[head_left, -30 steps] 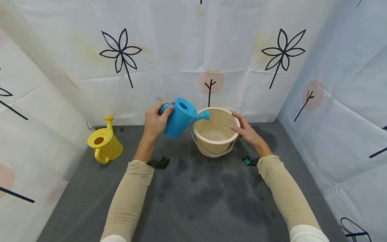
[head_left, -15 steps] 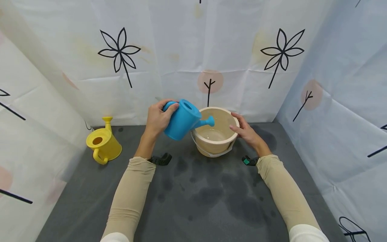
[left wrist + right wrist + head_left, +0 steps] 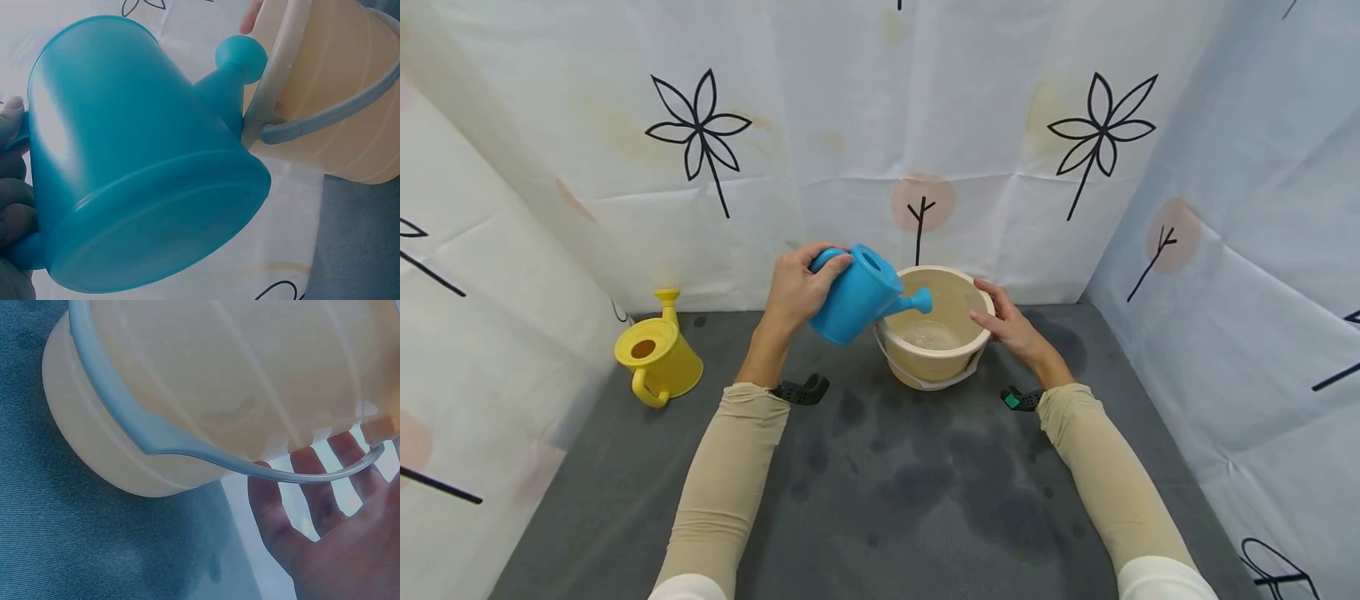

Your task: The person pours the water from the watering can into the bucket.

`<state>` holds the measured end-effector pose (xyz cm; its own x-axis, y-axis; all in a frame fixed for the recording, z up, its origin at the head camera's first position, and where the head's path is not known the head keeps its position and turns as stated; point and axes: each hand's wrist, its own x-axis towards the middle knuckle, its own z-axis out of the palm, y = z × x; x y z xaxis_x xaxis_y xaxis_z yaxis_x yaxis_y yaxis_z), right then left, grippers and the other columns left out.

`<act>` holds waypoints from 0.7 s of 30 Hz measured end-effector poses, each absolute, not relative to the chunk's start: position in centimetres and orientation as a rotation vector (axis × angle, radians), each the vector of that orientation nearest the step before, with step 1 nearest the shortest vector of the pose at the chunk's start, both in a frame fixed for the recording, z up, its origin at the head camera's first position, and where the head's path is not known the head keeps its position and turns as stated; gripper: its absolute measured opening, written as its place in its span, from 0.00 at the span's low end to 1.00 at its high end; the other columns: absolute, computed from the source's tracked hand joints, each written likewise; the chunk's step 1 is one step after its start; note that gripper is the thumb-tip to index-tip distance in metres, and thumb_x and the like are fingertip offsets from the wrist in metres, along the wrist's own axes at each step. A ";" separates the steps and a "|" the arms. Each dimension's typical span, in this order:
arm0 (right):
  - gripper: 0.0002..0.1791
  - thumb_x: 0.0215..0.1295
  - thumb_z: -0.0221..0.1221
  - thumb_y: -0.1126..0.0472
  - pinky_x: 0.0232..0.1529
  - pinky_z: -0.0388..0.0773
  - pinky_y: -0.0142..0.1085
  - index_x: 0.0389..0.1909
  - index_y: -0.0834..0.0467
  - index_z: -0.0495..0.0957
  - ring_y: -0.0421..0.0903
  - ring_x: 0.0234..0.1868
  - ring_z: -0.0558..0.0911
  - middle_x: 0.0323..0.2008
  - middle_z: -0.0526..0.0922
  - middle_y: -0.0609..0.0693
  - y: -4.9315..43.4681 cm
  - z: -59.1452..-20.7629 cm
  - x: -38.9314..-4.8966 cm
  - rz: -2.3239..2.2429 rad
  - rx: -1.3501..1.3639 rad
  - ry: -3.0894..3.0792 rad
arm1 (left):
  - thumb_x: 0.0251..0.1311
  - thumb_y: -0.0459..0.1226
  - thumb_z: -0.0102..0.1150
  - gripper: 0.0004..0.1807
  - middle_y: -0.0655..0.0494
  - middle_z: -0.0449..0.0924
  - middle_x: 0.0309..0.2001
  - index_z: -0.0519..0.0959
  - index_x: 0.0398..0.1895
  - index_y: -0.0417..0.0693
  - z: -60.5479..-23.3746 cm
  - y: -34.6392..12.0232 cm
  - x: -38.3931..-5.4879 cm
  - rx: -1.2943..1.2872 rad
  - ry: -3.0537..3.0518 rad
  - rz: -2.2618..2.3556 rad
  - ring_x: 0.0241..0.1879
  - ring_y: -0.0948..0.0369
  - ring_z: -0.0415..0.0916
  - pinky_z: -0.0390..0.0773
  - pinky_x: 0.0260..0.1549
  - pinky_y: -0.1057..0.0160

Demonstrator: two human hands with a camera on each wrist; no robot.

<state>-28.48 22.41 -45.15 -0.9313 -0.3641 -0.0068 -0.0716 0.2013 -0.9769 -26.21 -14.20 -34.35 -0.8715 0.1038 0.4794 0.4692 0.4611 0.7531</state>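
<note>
My left hand (image 3: 799,287) grips the handle of a blue watering can (image 3: 857,296) and holds it tilted above the table. Its spout reaches over the left rim of a cream bucket (image 3: 934,364). Rippled water (image 3: 931,335) shows inside the bucket. In the left wrist view, the can's base faces the camera and its rounded spout head (image 3: 242,59) overlaps the bucket's rim. My right hand (image 3: 1011,325) holds the bucket at its right rim. In the right wrist view, several spread fingers (image 3: 270,503) lie against the bucket's outside, beneath the pale handle (image 3: 156,434).
A yellow watering can (image 3: 662,362) stands on the left of the dark grey tabletop (image 3: 917,533), which has damp patches. White cloth (image 3: 820,125) printed with black flowers walls in the back and both sides.
The blue watering can has moved right, its spout now farther over the bucket and tilted lower. The bucket, right hand and yellow watering can keep their places.
</note>
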 end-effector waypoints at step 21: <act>0.39 0.80 0.51 0.57 0.41 0.85 0.31 0.83 0.45 0.41 0.72 0.67 0.71 0.82 0.45 0.57 22.6 -45.3 -28.5 -1.793 -0.424 2.232 | 0.71 0.47 0.61 0.18 0.40 0.86 0.52 0.85 0.55 0.46 -33.3 -13.7 -26.6 -0.502 -2.465 -1.321 0.51 0.45 0.84 0.84 0.51 0.48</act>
<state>-28.50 22.63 -45.32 -0.9274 -0.3740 -0.0102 -0.0707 0.2020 -0.9768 -26.56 -13.75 -33.31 -0.8941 0.1620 0.4176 0.4374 0.5164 0.7362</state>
